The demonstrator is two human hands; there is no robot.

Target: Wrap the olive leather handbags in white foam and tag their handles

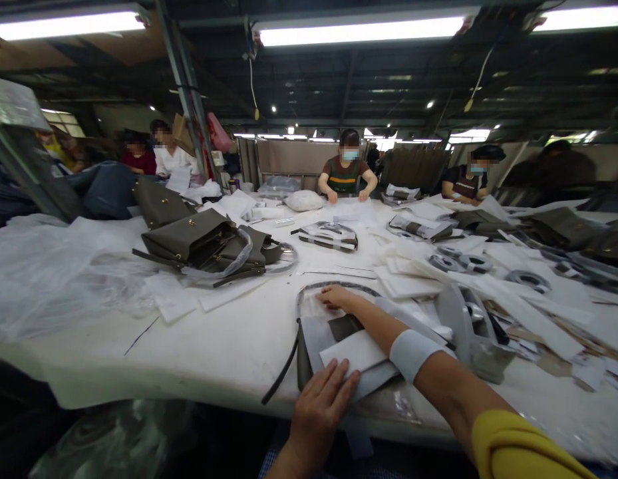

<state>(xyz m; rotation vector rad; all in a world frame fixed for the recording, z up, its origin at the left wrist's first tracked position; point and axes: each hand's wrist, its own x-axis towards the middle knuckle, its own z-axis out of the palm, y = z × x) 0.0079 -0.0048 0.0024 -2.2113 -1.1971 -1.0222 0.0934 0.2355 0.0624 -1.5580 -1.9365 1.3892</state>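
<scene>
A dark olive-grey bag with smooth, leather-like panels (303,359) is lying on the white-covered counter (213,346), close to its near edge. A folded white sheet (356,350) is resting across the bag, and a curved handle wrapped in clear film (299,303) is looping out at the far side. The bare left hand (316,409) is lying on the sheet's near edge, its grip standing open with the fingers extending over the sheet. The right hand (336,297) is bending its fingers just inside the handle's loop; whether its grip is pinching anything, I cannot tell. A loose dark strap (280,374) is trailing to the bag's left.

For good work here, the left hand should be pressing lightly and evenly, so that the sheet is lying flat without creasing. The right fingers should be treating the film gently, as thin plastic like this is probably tearing easily, and should be letting the handle hold its curve. The strap is best lying clear of the sheet.
</scene>
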